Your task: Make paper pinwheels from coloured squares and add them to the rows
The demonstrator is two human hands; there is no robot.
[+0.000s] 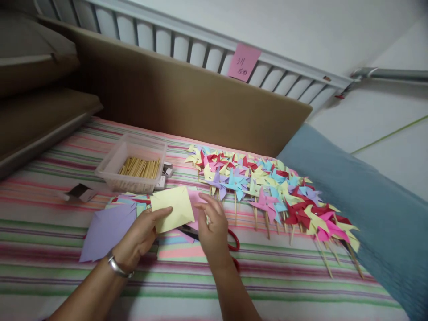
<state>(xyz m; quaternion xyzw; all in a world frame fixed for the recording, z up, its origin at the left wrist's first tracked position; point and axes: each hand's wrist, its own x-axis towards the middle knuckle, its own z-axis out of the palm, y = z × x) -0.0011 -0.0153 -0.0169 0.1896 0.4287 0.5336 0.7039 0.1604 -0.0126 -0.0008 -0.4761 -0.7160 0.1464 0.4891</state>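
My left hand [138,236], with a silver bracelet at the wrist, pinches the lower left edge of a yellow paper square [172,207] held just above the striped cloth. My right hand [212,227] touches the right edge of that yellow square, fingers curled, with a pink sheet [194,196] behind it. Under my right hand lie red-handled scissors [234,243], mostly hidden. Loose coloured paper squares, purple [109,227] foremost, lie spread to the left.
A clear plastic tub [132,165] of wooden sticks stands at the back left. Several finished paper pinwheels [270,191] on sticks cover the right of the striped cloth [200,285]. A blue cushion [368,209] lies right, a brown board [187,98] behind.
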